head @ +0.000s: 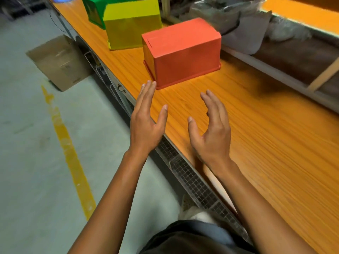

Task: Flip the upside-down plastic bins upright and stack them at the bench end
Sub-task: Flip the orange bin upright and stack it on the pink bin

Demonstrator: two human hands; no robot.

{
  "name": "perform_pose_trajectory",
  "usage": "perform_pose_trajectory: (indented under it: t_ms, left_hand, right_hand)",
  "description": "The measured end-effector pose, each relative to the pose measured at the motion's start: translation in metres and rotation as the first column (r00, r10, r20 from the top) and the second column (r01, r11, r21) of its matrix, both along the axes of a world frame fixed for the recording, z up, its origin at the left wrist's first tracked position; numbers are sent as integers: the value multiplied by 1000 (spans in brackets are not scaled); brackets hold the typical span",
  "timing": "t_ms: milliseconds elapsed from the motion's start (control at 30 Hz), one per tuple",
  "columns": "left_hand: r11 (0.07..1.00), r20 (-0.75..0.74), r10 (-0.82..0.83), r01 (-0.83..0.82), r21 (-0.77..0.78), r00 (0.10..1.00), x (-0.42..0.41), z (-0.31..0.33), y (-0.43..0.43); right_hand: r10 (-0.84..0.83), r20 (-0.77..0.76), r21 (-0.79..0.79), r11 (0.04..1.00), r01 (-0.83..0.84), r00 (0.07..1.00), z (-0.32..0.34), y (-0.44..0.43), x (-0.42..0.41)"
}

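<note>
Red bin (181,52) sits upside down on the orange worktop (256,134), close to the edge the person stands along, open side flat on the surface. The yellow bin (132,24) is next in line behind it, also flipped over. The green bin (93,10) is further along the same edge, partly cut off by the frame.

The left hand (145,123) is out flat, fingers (146,92) straight, tips just beside that first bin's near corner. Can't tell if they actually touch it. The right hand (211,132) hovers over the worktop, fingers (212,103) loosely curved, holding nothing. There's a cardboard box (58,61) on the floor.
</note>
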State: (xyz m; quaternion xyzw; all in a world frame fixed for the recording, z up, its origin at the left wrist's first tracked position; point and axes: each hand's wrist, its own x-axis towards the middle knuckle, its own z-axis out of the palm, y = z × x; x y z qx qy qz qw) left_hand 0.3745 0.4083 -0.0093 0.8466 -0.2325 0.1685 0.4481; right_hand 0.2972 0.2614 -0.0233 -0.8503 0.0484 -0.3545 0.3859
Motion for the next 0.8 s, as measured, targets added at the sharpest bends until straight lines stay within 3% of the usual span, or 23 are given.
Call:
perform_pose_trajectory:
  t_ms: [400, 600, 800]
  left_hand:
    - [995, 41, -100, 100, 10, 994, 189, -2, -15]
    - [961, 116, -276, 275, 27, 954, 306, 8, -28]
    - [862, 164, -506, 489, 136, 847, 403, 21, -55]
  right_hand:
    - [-150, -25, -64, 987, 148, 988, 7, -8, 169]
    - [-348, -33, -78, 936, 345, 937, 7, 0, 257]
    - [-553, -93, -77, 833, 548, 828, 17, 12, 324]
